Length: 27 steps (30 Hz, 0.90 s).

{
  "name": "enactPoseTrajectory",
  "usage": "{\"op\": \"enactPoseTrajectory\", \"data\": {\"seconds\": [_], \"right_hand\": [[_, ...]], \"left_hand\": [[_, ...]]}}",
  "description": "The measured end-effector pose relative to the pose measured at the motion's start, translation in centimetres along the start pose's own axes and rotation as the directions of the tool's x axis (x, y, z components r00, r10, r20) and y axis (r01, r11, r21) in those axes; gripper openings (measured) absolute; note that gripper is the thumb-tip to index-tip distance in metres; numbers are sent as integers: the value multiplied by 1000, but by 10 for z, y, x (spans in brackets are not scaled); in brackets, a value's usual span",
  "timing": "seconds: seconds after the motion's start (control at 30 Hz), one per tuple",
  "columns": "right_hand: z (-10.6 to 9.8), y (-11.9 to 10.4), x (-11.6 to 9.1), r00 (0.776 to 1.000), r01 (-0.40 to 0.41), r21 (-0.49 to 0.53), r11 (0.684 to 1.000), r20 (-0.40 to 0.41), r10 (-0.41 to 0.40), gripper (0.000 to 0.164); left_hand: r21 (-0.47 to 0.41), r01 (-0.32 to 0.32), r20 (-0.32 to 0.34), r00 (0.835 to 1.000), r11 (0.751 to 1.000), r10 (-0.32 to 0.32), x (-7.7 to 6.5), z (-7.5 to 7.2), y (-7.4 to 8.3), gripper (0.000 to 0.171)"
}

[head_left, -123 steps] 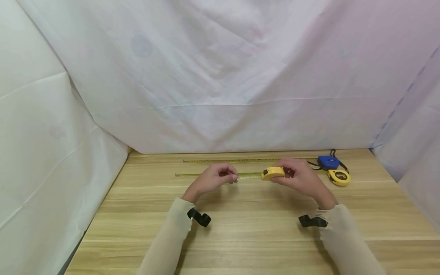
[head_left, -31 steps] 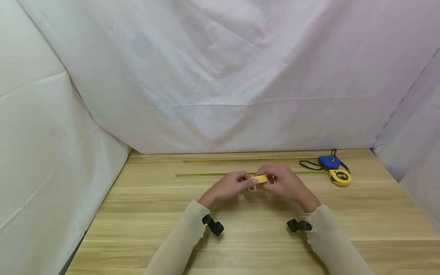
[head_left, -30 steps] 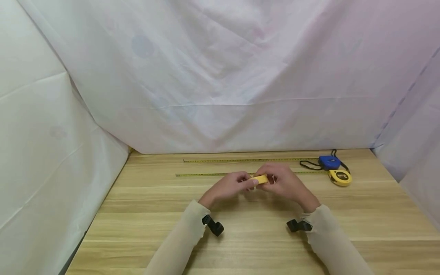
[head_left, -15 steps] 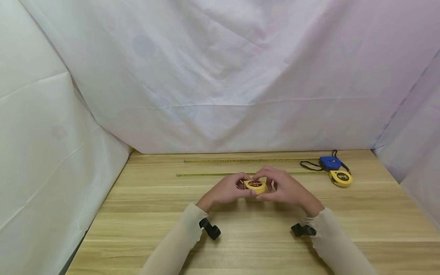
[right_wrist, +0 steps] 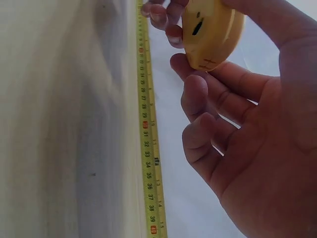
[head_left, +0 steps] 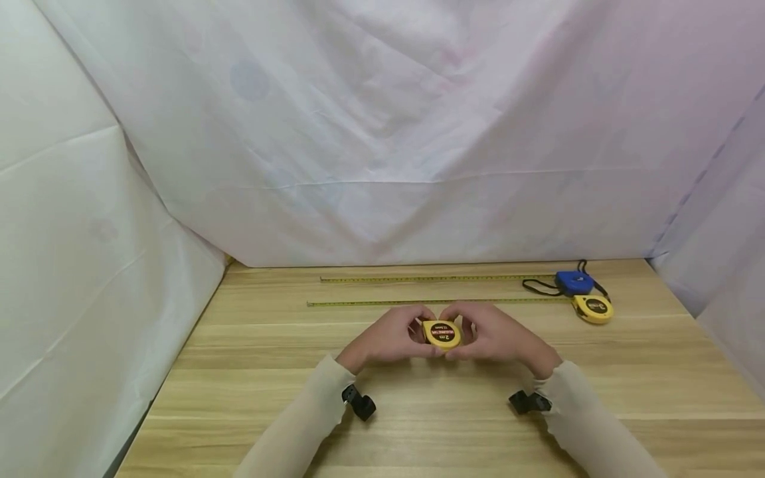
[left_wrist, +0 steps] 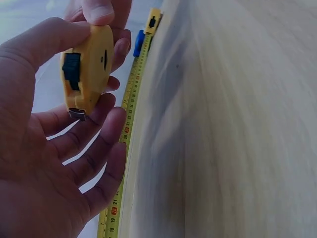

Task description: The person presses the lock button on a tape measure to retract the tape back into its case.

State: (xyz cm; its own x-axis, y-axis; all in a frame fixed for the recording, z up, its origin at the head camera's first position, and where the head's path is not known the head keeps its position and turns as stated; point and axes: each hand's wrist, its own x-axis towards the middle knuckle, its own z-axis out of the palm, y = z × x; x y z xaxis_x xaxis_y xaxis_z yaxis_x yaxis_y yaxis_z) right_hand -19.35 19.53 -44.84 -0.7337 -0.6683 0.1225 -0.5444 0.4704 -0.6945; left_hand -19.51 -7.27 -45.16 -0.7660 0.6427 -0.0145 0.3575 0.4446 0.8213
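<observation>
Bench (head_left: 442,425) is surfaced in pale wood-look board, grain and faint seams running left to right. Soft shadows are cast on it beneath the arms. It is enclosed by white cloth: back sheet (head_left: 370,119) hung in loose folds, crossed by one horizontal crease, marked with faint pink and blue patches; left sheet (head_left: 89,265) wrinkled; right sheet (head_left: 729,232) met at the corner by a broken blue line. More purple cast is seen on the right side.

2 m tape measure (head_left: 442,335) is held up off the bench, centre, nearer the person than the two laid-out blades. Label is seen upside down from the head view; hook is seen at the case mouth from the left wrist.

Case is pinched from both sides: by left hand (head_left: 391,336) and right hand (head_left: 496,334), thumbs at the near edge, fingers at the far edge. Lower fingers are loosely bent in the wrist views.

Rear blade (head_left: 430,279) is run out along the back, ending at blue tape measure (head_left: 574,283) with black strap (head_left: 600,289). Front blade (head_left: 370,304) is laid roughly parallel, ending at yellow tape measure (head_left: 593,309), just beside the blue one; contact can't be told.
</observation>
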Motion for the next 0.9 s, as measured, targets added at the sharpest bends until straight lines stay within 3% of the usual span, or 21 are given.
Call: {"op": "enactPoseTrajectory", "data": {"seconds": [0.33, 0.6, 0.9], "right_hand": [[9, -4, 5, 997, -44, -112, 993, 50, 50, 54], [17, -5, 9, 997, -53, -188, 981, 52, 63, 55], [21, -2, 9, 995, -56, -204, 977, 71, 72, 54]], "left_hand": [[147, -14, 37, 999, 989, 9, -1, -1, -5, 48], [260, -34, 49, 999, 965, 21, 1, -2, -9, 50], [324, -41, 71, 997, 945, 19, 1, -1, -9, 49]]}}
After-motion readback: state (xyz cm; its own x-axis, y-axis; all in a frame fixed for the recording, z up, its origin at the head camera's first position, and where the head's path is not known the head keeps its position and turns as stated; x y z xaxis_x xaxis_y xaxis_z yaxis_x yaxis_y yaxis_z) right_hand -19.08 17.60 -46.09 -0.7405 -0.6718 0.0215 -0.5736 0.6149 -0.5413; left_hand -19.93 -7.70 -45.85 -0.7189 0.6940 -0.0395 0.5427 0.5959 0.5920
